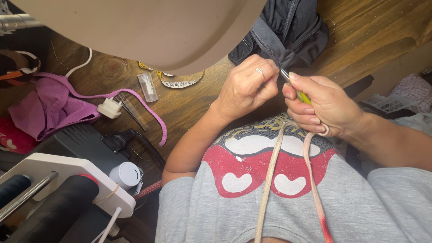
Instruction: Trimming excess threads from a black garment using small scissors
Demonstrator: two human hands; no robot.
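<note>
Dark grey stretchy fabric garment [288,31] lies on wooden desk [373,31] at 12 o'clock; L hand [245,87] fingers pinch its edge, R hand [321,108] fingers grip yellow-handled thin metal tool [294,87] w/ tip at fabric.

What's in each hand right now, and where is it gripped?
The right hand grips a small yellow-handled tool by its handle. The left hand pinches the edge of the dark grey garment at the tool's metal tip.
</note>
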